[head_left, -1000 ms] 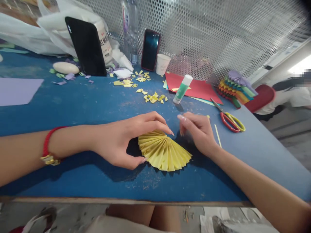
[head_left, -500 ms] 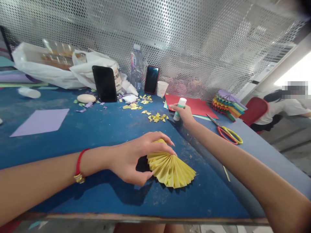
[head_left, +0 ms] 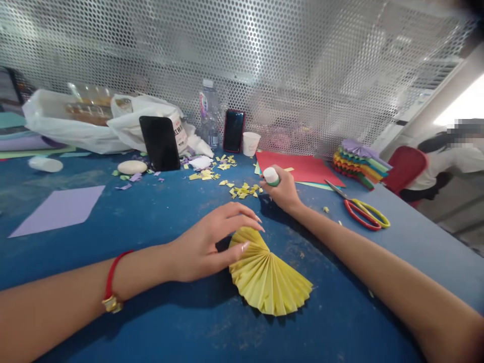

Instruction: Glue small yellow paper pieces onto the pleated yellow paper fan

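A pleated yellow paper fan [head_left: 274, 282] lies spread on the blue table [head_left: 162, 322]. Over its upper left part rests my left hand [head_left: 217, 239], fingers apart, the thumb and fingertips at the pleats without a grip on them. My right hand [head_left: 284, 189] is wrapped around a glue stick [head_left: 271, 176] whose white cap end points up and toward me. Behind that hand is a stack of coloured paper with a red sheet [head_left: 308, 169] on top. Small yellow paper scraps [head_left: 244, 190] lie just left of the glue stick.
Scissors [head_left: 363, 212] lie at the right, near a stack of folded rainbow paper fans [head_left: 359, 159]. A lilac sheet [head_left: 60, 209] is at the left. Two phones, a bottle [head_left: 209, 113], a paper cup [head_left: 250, 144] and plastic bags [head_left: 94, 121] stand along the perforated screen. A person sits far right.
My left thumb has shifted from the fan's edge onto its pleats. The glue stick is now tilted toward me in my right hand. The camera view has shifted slightly.
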Demonstrator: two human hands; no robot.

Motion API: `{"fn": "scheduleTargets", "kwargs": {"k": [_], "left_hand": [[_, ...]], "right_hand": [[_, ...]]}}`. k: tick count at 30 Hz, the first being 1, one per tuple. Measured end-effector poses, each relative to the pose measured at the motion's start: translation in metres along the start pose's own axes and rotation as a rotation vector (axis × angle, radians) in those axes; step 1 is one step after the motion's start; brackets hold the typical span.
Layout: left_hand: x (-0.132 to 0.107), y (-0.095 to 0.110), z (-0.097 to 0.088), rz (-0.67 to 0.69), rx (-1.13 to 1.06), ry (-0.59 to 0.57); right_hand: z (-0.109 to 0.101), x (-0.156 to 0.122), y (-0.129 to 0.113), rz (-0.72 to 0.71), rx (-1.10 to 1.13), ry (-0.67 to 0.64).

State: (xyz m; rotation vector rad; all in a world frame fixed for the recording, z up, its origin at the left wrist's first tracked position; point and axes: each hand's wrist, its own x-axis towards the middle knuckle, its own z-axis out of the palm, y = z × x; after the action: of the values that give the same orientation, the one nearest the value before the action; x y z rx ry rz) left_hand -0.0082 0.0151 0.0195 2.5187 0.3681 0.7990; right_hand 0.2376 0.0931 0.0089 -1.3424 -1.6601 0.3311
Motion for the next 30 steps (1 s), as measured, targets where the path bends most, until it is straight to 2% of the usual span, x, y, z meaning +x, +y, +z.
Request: {"fn": "scheduleTargets", "kwargs": {"k": [4,9,16,21,24,27,30], "left_hand": [[0.003,-0.006,-0.001,-0.124,0.025,0.103],[0.007,-0.014,-0.004,-0.193,0.107,0.162],[0.008,-0.025,-0.002,-0.282,0.251,0.049],[0.008,-0.034,0.006,-0.319,0.416,0.034],[0.013,-0.035,0.010,-0.342,0.492,0.029],[0.017,-0.035,0.012,-0.370,0.516,-0.052],[0.017,-0.036,0.013,-0.384,0.529,-0.096]], "right_hand": [[-0.005,0.002,-0.007,0.081,-0.083,-0.150],[-0.008,0.004,-0.017,0.208,-0.067,-0.377],[-0.021,0.007,-0.034,0.288,0.020,-0.625],[-0.035,0.014,-0.040,0.223,-0.059,-0.626],[-0.046,0.019,-0.041,0.134,-0.265,-0.644],[-0.059,0.023,-0.046,0.029,-0.496,-0.734],[-0.073,0.024,-0.054,-0.062,-0.564,-0.761]]}}
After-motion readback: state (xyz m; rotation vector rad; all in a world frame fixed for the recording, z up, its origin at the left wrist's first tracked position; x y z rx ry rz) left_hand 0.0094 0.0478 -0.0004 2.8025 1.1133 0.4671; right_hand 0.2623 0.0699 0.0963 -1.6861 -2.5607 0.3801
